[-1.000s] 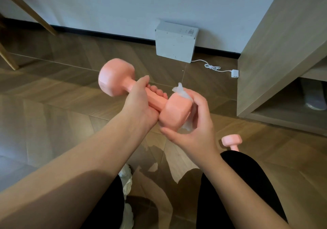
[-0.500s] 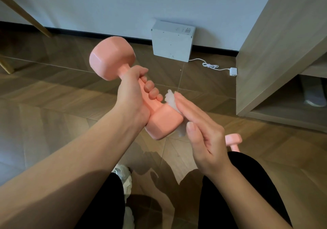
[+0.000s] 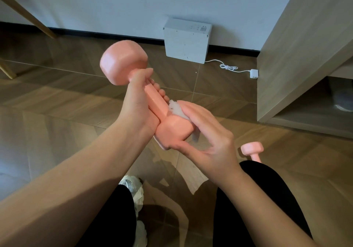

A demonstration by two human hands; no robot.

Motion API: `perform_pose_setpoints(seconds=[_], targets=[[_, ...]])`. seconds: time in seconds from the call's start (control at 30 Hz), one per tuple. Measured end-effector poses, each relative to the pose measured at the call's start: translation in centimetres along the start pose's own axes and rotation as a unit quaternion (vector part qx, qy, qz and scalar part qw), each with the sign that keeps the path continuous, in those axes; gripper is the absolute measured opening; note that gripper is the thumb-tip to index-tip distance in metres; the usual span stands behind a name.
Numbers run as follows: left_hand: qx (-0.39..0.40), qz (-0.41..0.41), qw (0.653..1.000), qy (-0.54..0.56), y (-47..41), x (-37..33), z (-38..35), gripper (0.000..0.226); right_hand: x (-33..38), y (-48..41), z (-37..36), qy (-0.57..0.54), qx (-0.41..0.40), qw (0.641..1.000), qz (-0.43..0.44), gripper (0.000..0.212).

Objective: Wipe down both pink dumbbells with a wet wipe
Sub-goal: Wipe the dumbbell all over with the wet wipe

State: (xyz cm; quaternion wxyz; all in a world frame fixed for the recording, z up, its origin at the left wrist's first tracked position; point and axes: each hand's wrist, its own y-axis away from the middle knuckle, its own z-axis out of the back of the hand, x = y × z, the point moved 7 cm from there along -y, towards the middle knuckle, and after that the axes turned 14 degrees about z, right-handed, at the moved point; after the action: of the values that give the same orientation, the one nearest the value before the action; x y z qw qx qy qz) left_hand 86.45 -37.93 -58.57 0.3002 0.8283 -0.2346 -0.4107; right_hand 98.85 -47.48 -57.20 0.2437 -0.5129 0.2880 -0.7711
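Observation:
A pink dumbbell [image 3: 122, 63] is held in mid-air, tilted with one head up at the left and the other down near me. My left hand [image 3: 138, 103] grips its handle. My right hand [image 3: 206, 132] presses a white wet wipe [image 3: 176, 109] against the lower head, fingers laid over the top and thumb under the head's near face. Part of the wipe hangs down behind the head. The second pink dumbbell [image 3: 252, 149] stands on the floor at the right, partly hidden behind my right knee.
A white box [image 3: 186, 40] leans against the wall, with a white cable and plug [image 3: 253, 73] beside it. A wooden cabinet [image 3: 305, 56] stands at the right. Wooden furniture legs [image 3: 28, 14] cross the upper left. A white shoe [image 3: 133, 189] rests on the wood-pattern floor below.
My left hand has tilted the dumbbell more upright. My right hand slid the wipe over the lower head and now cups it again with the thumb underneath.

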Motion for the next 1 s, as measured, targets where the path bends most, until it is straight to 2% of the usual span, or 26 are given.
perform_pose_setpoints(seconds=[0.1, 0.27, 0.33, 0.43, 0.6, 0.7, 0.87, 0.93, 1.0], targets=[[-0.041, 0.018, 0.999, 0.019, -0.1, -0.2, 0.7, 0.032, 0.4, 0.0, -0.5, 0.011, 0.010, 0.999, 0.039, 0.068], [-0.031, 0.000, 0.999, 0.019, -0.1, -1.5, 0.8, 0.036, -0.6, 0.8, -1.2, 0.022, 0.019, 0.997, -0.069, 0.088], [-0.009, -0.007, 1.000, 0.025, 0.0, -1.5, 0.6, 0.035, -0.7, 0.6, -1.2, 0.021, 0.010, 0.997, -0.075, 0.092], [-0.011, -0.013, 0.998, 0.059, 0.2, -1.3, 0.7, 0.035, 0.0, 0.2, -1.2, 0.046, 0.008, 0.999, -0.012, 0.087], [-0.091, 0.002, 0.995, 0.044, 0.1, -1.2, 1.6, 0.034, 0.3, 0.2, -1.9, 0.123, 0.045, 0.987, 0.098, 0.074], [-0.108, 0.001, 0.993, 0.042, 0.2, -1.3, 1.7, 0.033, -0.2, 0.5, -2.0, 0.121, 0.046, 0.989, 0.069, 0.080], [-0.074, -0.009, 0.997, 0.035, 0.4, -1.3, 1.0, 0.031, -1.5, 0.7, -1.9, 0.105, 0.038, 0.992, -0.061, 0.100], [-0.056, -0.002, 0.998, 0.040, 0.4, -1.1, 0.7, 0.032, -1.2, 0.7, -1.8, 0.115, 0.021, 0.992, -0.046, 0.099], [-0.046, 0.004, 0.997, 0.053, 0.4, -1.1, 0.7, 0.033, -0.4, 0.4, -1.7, 0.127, 0.006, 0.992, 0.011, 0.091]])
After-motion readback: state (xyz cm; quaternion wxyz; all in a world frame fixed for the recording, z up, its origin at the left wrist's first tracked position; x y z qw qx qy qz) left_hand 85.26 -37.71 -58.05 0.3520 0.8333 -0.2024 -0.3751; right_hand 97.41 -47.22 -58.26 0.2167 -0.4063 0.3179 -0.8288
